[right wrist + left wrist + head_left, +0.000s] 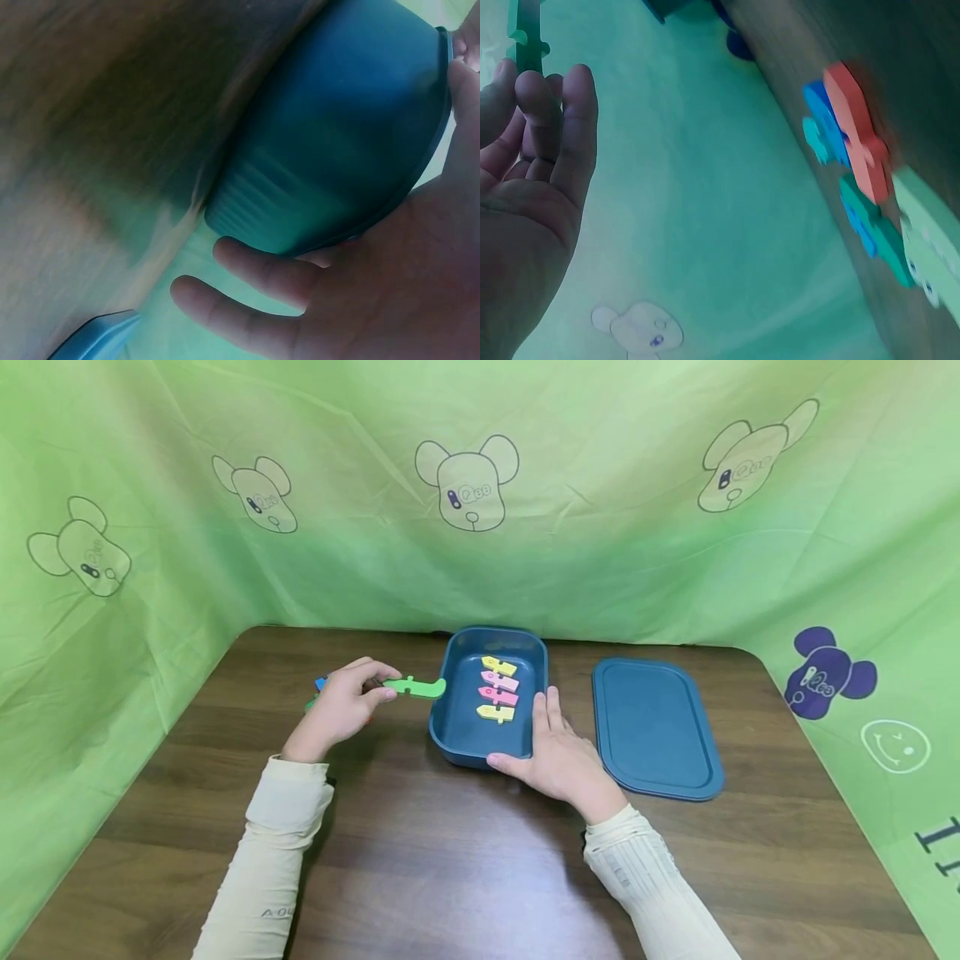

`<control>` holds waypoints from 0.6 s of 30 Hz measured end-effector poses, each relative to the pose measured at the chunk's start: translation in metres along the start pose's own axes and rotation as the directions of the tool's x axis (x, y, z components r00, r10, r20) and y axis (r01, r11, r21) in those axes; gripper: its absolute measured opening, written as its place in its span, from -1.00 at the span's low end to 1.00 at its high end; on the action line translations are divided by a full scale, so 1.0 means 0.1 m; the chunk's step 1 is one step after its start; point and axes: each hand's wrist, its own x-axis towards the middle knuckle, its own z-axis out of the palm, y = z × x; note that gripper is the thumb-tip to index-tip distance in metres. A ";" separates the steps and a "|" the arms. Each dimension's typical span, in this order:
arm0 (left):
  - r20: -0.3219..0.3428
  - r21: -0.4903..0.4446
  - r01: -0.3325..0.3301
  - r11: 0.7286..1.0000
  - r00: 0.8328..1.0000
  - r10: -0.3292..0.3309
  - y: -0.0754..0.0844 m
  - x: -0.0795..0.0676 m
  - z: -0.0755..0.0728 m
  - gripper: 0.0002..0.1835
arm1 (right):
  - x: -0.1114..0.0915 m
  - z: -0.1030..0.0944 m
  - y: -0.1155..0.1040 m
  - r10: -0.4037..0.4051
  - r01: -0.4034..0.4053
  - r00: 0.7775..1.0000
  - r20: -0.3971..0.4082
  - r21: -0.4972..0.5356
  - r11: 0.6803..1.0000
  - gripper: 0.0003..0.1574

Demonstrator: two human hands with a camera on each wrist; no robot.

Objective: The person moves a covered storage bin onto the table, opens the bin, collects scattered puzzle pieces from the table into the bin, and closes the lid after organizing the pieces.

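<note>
My left hand (339,710) pinches a green puzzle piece (416,688) with a curved, tail-like end. That end overlaps the left rim of a dark blue box (463,737) in the head view. Inside the box lie several small pieces in a column, among them a yellow piece (496,713) and a pink piece (498,696). My right hand (562,762) rests against the box's near right corner, its thumb at the front rim and its fingers extended along the right side. In the right wrist view, the fingers lie beside the ribbed box wall (277,187).
A blue lid (658,727) lies flat to the right of the box. Loose pieces sit on the table beyond my left hand: an orange-red piece (859,135), a blue piece (826,116), a green piece (881,229) and a pale green piece (930,232) with eyes. Green cloth (555,585) hangs behind.
</note>
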 end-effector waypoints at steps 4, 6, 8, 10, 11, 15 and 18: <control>0.014 0.017 -0.009 1.000 1.000 0.009 0.04 0.08 0.10 -0.77 | 0.00 0.00 -0.01 -0.003 0.003 1.000 0.006 0.003 1.000 0.59; 0.023 0.017 -0.006 1.000 1.000 0.005 0.06 0.11 0.14 -0.78 | 0.00 0.00 -0.01 -0.006 0.006 1.000 0.004 0.005 1.000 0.59; 0.027 0.018 -0.007 1.000 1.000 0.006 0.07 0.14 0.19 -0.78 | 0.01 0.00 -0.01 -0.007 0.007 1.000 0.003 0.006 1.000 0.59; 0.033 0.018 -0.008 1.000 0.999 0.007 0.09 0.17 0.24 -0.78 | 0.01 0.00 -0.01 -0.005 0.005 1.000 0.002 0.005 1.000 0.60; 0.035 0.017 -0.008 1.000 0.999 0.007 0.10 0.19 0.27 -0.78 | 0.01 -0.01 -0.01 -0.005 0.005 1.000 0.002 0.004 1.000 0.60; 0.048 0.020 0.009 1.000 0.999 -0.010 0.15 0.23 0.38 -0.79 | 0.00 -0.02 -0.01 -0.005 0.005 1.000 0.006 0.004 1.000 0.59; 0.062 0.018 0.029 0.999 0.998 -0.030 0.20 0.26 0.46 -0.79 | 0.00 -0.02 -0.01 -0.004 0.004 1.000 0.010 0.008 1.000 0.59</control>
